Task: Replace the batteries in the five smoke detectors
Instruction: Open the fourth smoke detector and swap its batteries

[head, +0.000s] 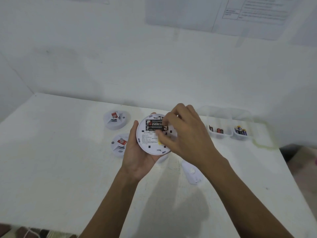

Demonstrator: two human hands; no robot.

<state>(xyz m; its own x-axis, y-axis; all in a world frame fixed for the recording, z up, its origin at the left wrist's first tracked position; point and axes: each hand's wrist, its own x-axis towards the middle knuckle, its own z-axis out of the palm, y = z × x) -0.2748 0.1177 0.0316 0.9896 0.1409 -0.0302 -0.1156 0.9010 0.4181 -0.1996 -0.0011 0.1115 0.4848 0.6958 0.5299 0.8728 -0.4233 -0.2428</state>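
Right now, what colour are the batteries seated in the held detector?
The batteries in the detector are black with red, clearest in the head view.

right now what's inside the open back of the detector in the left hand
Two black batteries lie side by side in the detector bay. The right hand pinches the nearer battery by its end and covers the bay's right side, hiding the contacts there.

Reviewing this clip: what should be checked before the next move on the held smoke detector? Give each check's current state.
1. Left hand cradles the held detector, back up: ok.
2. Right hand pinches the lower battery at its end: ok.
3. Lower battery fully seated: cannot tell.
4. Upper battery lies in the compartment: ok.
5. Battery polarity: cannot tell.
6. Battery tray stands nearby, to the right: ok.
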